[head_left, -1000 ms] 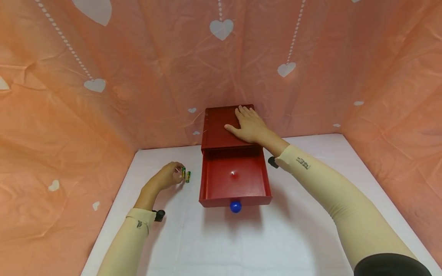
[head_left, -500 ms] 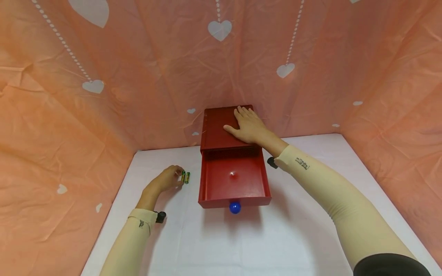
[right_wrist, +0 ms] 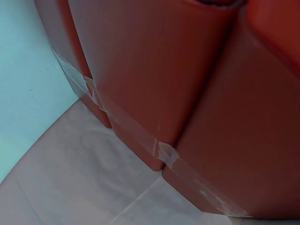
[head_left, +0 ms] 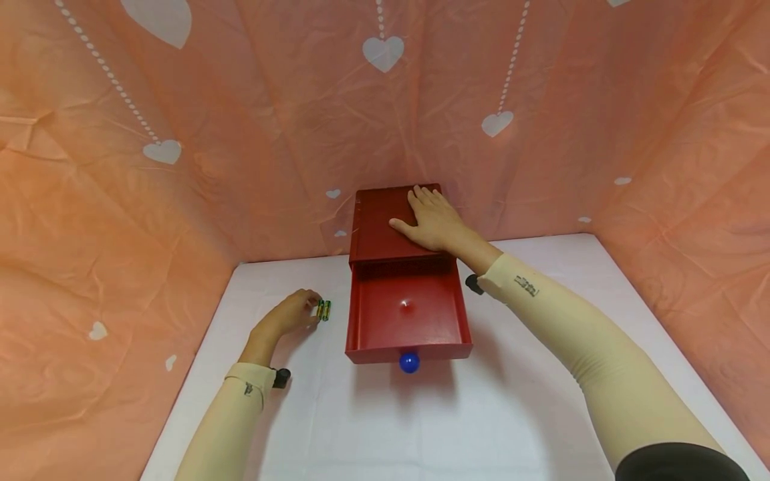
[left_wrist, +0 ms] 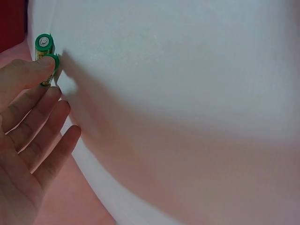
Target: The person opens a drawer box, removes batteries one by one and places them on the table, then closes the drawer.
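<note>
Two small green-and-yellow batteries stand side by side on the white table, left of a red drawer box. My left hand point(head_left: 293, 310) pinches the nearer battery point(left_wrist: 50, 70) between thumb and index finger, and its other fingers are spread straight. Right against it is the second battery point(head_left: 327, 310), its metal end point(left_wrist: 43, 41) facing up in the left wrist view. My right hand point(head_left: 436, 219) rests flat, fingers extended, on top of the red box point(head_left: 380, 224). The box's drawer point(head_left: 385, 327) is pulled out, with a blue ball knob point(head_left: 410, 363) on its front.
The white tabletop point(head_left: 361, 427) spreads in front of the box. Orange cloth point(head_left: 289, 133) with pale hearts hangs behind and at both sides. Clear tape point(right_wrist: 140, 136) runs along the red box's seams in the right wrist view.
My left hand has shifted slightly toward me, and the battery it pinches has come down close alongside the other one. The right hand stays on the box.
</note>
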`<act>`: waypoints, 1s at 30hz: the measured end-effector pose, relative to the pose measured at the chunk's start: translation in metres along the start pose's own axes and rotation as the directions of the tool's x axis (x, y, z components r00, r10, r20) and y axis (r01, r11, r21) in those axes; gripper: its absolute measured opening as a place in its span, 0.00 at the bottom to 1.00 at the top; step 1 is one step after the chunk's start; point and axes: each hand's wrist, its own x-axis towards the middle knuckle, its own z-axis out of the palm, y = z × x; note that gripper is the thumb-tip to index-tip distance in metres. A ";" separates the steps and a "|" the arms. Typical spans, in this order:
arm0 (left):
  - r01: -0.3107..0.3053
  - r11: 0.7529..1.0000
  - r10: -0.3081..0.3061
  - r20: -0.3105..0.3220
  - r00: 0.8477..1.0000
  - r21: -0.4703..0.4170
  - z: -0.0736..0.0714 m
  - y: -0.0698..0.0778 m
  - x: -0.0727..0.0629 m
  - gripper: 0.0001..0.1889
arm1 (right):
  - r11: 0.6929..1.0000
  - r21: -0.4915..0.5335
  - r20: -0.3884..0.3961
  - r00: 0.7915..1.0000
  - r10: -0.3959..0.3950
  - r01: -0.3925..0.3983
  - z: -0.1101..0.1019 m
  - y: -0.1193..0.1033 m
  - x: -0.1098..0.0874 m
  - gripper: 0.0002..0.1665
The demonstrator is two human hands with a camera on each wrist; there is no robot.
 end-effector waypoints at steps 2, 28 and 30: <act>-0.006 1.000 0.006 0.002 1.000 0.008 0.000 -0.001 0.000 0.25 | 1.000 0.003 -0.002 1.000 0.001 -0.001 0.000 0.000 0.000 0.54; 0.044 0.999 -0.044 0.020 0.999 -0.029 0.001 0.003 0.000 0.28 | 1.000 0.001 -0.004 1.000 -0.001 0.001 0.000 0.000 0.001 0.55; 0.038 0.999 -0.037 0.019 0.999 -0.034 0.001 0.003 -0.001 0.29 | 1.000 0.001 -0.007 1.000 -0.002 0.002 0.000 0.001 0.001 0.54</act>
